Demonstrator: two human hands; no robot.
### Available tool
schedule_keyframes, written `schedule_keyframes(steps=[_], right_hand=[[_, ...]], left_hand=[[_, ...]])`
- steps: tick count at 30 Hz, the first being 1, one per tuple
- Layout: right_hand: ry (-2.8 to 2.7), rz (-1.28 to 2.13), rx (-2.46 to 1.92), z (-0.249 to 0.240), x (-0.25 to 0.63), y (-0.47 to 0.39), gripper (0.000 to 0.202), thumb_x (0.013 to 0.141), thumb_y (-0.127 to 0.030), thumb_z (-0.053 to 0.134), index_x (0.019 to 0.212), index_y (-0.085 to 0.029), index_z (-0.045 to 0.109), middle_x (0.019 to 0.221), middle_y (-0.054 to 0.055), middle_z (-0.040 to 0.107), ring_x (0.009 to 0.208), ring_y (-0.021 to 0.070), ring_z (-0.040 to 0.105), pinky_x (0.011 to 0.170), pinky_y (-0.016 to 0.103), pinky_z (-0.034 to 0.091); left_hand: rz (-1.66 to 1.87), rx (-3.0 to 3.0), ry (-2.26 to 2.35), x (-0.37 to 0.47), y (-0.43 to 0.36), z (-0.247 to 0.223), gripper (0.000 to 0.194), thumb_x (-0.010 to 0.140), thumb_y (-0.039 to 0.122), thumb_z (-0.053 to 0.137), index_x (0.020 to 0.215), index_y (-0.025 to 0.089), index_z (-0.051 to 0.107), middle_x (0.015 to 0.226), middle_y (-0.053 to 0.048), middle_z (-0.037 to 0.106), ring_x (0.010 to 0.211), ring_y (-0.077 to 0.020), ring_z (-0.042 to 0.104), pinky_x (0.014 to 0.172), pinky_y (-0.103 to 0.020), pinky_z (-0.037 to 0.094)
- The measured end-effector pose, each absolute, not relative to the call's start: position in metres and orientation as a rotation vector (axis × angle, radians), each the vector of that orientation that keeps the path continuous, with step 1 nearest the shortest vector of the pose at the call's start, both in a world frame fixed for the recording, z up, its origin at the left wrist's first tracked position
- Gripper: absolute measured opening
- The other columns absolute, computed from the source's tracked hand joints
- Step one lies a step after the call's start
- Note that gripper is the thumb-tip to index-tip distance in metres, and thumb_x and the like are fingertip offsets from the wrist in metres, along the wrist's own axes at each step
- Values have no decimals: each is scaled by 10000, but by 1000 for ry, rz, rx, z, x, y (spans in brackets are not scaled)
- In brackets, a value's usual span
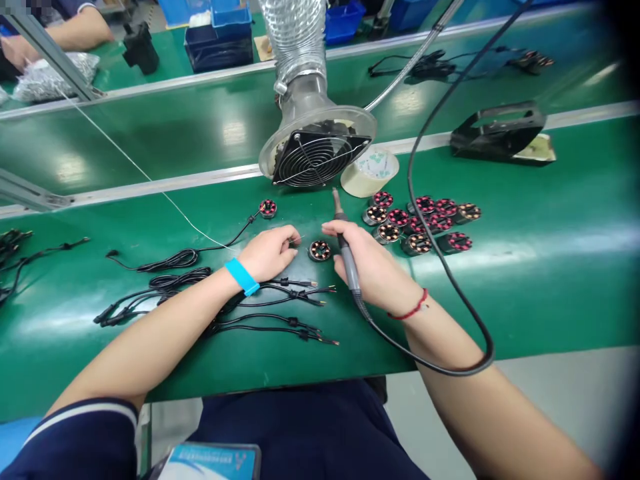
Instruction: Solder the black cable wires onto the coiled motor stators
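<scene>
My right hand (367, 263) is wrapped round a soldering iron (349, 260), its tip pointing up and away from me. My left hand (270, 253), with a blue band at the wrist, pinches the end of a thin solder wire (187, 219). Between the two hands a round motor stator (319, 251) lies on the green table (380, 340), touched by neither. Behind my left hand sits another stator (268, 209) with a black cable (231, 243) running to it. Several black cables (295, 322) with bared ends lie beneath and beside my left forearm.
Several stators (417, 244) are grouped at the right. A fume extractor (320, 157) hangs over the middle, with a tape roll (370, 172) behind. A black stand (500, 133) is at the back right. The iron's cord (487, 333) loops over my right forearm. Another person's arm (80, 30) shows top left.
</scene>
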State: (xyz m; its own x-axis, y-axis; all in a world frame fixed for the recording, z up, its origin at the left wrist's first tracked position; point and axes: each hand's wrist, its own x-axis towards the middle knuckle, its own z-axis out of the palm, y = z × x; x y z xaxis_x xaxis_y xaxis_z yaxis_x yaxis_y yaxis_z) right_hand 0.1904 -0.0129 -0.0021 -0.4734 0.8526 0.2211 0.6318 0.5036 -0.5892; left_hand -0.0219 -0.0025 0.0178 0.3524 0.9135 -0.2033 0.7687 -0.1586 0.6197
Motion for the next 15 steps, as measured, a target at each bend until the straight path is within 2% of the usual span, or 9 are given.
schedule_keyframes(steps=[4,7,12,15], right_hand=[[-2309,650,-1189,-14,186,-12,475,788,-139,530,1257,-197,483,1153,134,672,1078,310,640,934,529,538],[-2243,659,-1160,-22,181,-14,471,796,-208,589,1252,-219,470,1129,110,678,1030,305,646,902,514,545],[-2195,683,-1095,-26,179,-15,505,812,-284,635,1278,-220,452,1134,100,676,1043,294,640,908,479,535],[-2198,641,-1100,-25,179,-16,497,815,-298,645,1269,-216,459,1110,98,681,1007,292,639,886,472,529]], left_hand=[[217,2122,1421,-20,-4,16,309,845,117,561,1141,164,636,782,-4,575,768,-165,546,734,-293,417],[122,2203,1379,-20,-5,15,309,881,160,551,1180,165,628,879,-35,603,843,-191,576,763,-316,440],[69,2262,1376,-20,-5,18,173,923,214,513,980,148,663,930,-61,604,857,-206,576,744,-329,429],[189,2155,1349,-20,-4,20,145,898,191,527,833,143,647,851,-35,591,804,-172,548,737,-308,404]])
